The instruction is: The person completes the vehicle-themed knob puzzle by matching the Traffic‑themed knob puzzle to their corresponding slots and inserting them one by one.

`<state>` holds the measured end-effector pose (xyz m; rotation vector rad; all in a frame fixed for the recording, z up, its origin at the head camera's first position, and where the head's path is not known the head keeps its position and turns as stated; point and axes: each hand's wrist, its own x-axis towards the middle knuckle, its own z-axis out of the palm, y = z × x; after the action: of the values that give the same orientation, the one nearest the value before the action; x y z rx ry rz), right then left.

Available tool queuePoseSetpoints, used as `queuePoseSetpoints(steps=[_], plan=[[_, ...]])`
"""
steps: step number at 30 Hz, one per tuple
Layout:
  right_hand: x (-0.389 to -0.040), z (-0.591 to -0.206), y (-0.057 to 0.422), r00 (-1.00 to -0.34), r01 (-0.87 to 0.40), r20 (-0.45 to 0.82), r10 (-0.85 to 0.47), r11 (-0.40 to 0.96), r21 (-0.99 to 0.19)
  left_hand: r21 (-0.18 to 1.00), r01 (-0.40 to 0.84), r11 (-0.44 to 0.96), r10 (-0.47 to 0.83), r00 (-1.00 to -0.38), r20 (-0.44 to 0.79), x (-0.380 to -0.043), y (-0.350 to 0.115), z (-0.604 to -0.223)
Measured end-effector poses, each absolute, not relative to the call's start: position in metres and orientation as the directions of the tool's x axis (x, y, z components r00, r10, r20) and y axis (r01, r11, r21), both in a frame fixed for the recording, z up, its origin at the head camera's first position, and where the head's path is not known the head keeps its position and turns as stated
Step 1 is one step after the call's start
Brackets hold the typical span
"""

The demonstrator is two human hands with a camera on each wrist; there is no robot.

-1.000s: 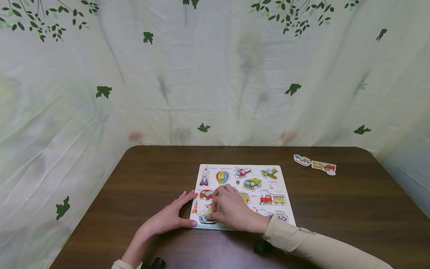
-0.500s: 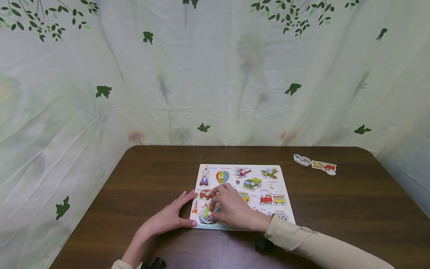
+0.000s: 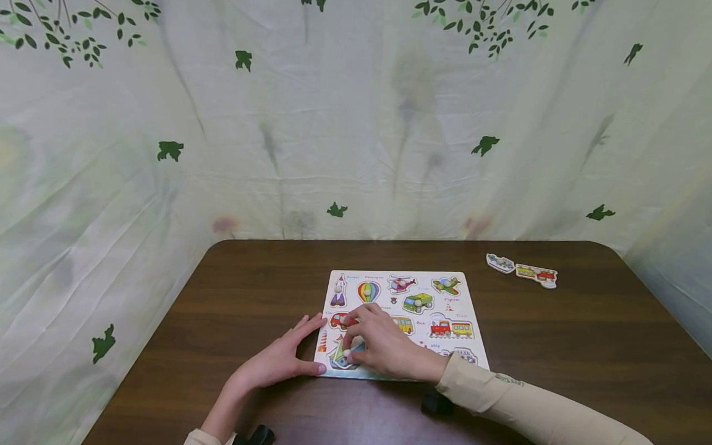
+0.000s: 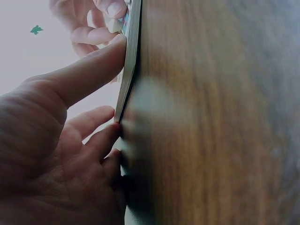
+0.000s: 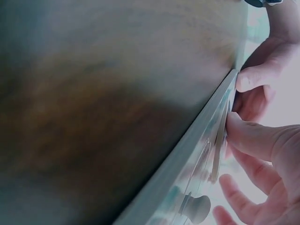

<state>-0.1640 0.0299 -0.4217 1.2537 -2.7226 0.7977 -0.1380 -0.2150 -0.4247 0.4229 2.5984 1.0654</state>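
Note:
A white wooden puzzle board with vehicle pictures lies on the table. My right hand is over its near left part, thumb and index finger at the pale knob of a sailboat puzzle piece. In the left wrist view, that hand's fingertips close about the knob. The sailboat piece sits over its place at the near left corner, its sail partly behind the fingers. My left hand rests at the board's left edge, thumb on the near corner and fingers extended along the side.
Two loose puzzle pieces, a ship-like piece and a train piece, lie at the table's far right. Several pieces with knobs, such as the balloon and green truck, sit on the board. A leaf-printed curtain hangs behind the table.
The sailboat piece has shifted under my right fingers and lies flatter, with more of its sail and its knob showing. My right fingers moved slightly; the left hand stayed put.

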Motion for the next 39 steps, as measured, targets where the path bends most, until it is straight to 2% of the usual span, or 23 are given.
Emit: queuePoseSetpoints(steps=[13, 39], plan=[[-0.164, -0.421, 0.025, -0.698, -0.688, 0.196, -0.689, 0.567, -0.453, 0.729, 0.163, 0.664, 0.384, -0.912, -0.146, -0.138, -0.214, -0.425], [-0.173, -0.422, 0.021, -0.650, -0.739, 0.182, -0.738, 0.556, -0.381, 0.732, 0.155, 0.663, 0.387, -0.908, -0.159, -0.136, -0.214, -0.422]])
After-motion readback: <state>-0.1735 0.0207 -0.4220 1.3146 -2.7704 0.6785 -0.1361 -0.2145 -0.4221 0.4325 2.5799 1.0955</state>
